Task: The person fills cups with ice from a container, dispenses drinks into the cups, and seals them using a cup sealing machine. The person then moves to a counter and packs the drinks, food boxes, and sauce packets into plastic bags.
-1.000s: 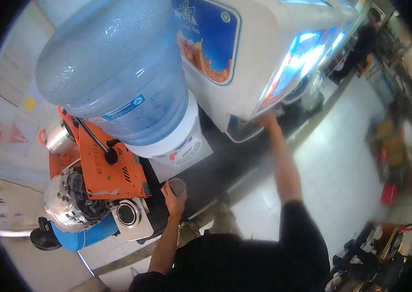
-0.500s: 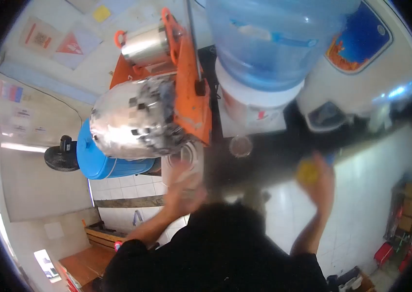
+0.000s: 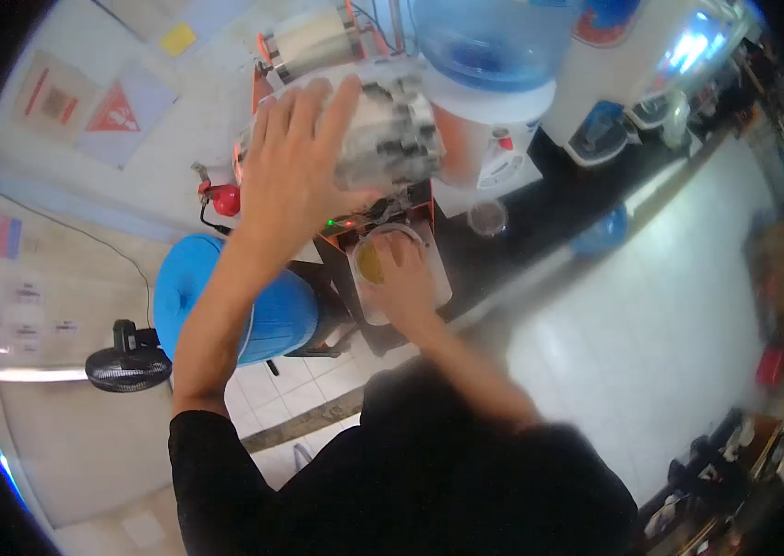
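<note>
My left hand [image 3: 295, 153] is raised with fingers outstretched across the large silvery film roll [image 3: 390, 130], which has dark marks on it. The hand appears to rest against the roll; part of the thumb side is hidden. Below, my right hand [image 3: 408, 285] grips a cup with yellow contents [image 3: 371, 262]. That cup sits in the round opening of the pale tray [image 3: 375, 313] at the front of the orange-framed machine. Green and red lights glow just above the tray.
A water dispenser [image 3: 501, 130] with a blue bottle stands on the dark counter, a clear round lid or cup [image 3: 487, 218] before it. Left of the machine are a blue lidded bucket [image 3: 283, 315] and a black fan [image 3: 128, 357]. A blue object [image 3: 600, 232] lies at the counter edge.
My right hand has carried the cup leftward from the right side to the machine's tray. My left hand has risen from beside the tray to the film roll. The view has shifted.
</note>
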`<action>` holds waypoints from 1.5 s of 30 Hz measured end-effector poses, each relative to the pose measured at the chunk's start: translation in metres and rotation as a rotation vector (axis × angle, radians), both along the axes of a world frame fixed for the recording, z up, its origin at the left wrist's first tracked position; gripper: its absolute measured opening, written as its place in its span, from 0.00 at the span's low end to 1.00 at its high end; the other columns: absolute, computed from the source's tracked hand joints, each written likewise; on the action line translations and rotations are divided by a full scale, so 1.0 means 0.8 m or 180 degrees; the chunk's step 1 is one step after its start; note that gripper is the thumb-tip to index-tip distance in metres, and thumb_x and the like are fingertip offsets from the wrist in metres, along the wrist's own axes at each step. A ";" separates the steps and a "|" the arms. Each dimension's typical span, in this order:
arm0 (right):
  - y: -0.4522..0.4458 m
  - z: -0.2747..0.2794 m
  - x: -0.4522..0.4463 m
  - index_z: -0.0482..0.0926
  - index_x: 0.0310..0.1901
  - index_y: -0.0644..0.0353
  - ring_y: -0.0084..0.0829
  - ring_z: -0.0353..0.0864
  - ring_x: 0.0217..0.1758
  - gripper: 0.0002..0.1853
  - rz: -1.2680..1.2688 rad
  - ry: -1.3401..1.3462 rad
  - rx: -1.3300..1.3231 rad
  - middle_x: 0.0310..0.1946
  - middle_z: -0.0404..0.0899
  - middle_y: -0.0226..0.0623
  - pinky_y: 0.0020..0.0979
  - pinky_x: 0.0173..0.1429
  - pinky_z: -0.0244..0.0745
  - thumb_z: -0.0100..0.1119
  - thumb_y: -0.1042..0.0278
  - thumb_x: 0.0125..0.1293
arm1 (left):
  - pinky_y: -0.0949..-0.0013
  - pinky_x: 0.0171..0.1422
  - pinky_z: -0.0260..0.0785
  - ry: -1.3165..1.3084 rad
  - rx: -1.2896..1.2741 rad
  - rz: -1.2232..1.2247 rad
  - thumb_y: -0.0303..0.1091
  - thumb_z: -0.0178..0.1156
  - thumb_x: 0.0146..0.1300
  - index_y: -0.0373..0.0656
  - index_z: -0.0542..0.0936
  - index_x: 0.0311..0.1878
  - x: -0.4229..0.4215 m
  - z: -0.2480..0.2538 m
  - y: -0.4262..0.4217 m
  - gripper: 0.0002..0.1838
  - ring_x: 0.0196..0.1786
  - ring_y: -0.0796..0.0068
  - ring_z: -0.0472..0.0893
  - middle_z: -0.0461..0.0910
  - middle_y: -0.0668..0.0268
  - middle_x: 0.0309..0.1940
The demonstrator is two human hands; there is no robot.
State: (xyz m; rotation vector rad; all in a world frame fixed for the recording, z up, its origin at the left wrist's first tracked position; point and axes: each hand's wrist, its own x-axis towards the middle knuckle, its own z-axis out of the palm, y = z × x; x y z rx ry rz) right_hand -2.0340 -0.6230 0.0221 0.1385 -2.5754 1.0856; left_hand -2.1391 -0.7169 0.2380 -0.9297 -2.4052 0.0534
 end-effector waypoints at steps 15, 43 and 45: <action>-0.004 -0.079 0.010 0.66 0.68 0.57 0.51 0.65 0.72 0.46 -0.0873 0.0333 0.0244 0.61 0.72 0.50 0.57 0.76 0.57 0.77 0.51 0.49 | 0.60 0.72 0.63 -0.2654 -0.0251 0.0559 0.65 0.69 0.54 0.40 0.65 0.74 -0.066 0.126 -0.005 0.52 0.68 0.51 0.74 0.74 0.44 0.64; 0.199 0.093 -0.107 0.82 0.52 0.66 0.32 0.83 0.49 0.14 -0.0272 0.0741 -0.2918 0.47 0.85 0.41 0.35 0.56 0.77 0.58 0.67 0.72 | 0.42 0.82 0.44 -0.1047 0.0062 0.0161 0.57 0.80 0.38 0.33 0.55 0.76 -0.004 0.030 -0.014 0.67 0.78 0.40 0.56 0.58 0.41 0.74; 0.208 0.172 -0.214 0.75 0.64 0.66 0.34 0.79 0.63 0.23 0.0210 0.1063 -0.2348 0.60 0.80 0.43 0.34 0.68 0.71 0.59 0.75 0.68 | 0.42 0.82 0.43 -0.1122 0.0026 0.0234 0.57 0.80 0.37 0.34 0.56 0.76 0.001 0.029 -0.012 0.67 0.78 0.41 0.56 0.58 0.41 0.74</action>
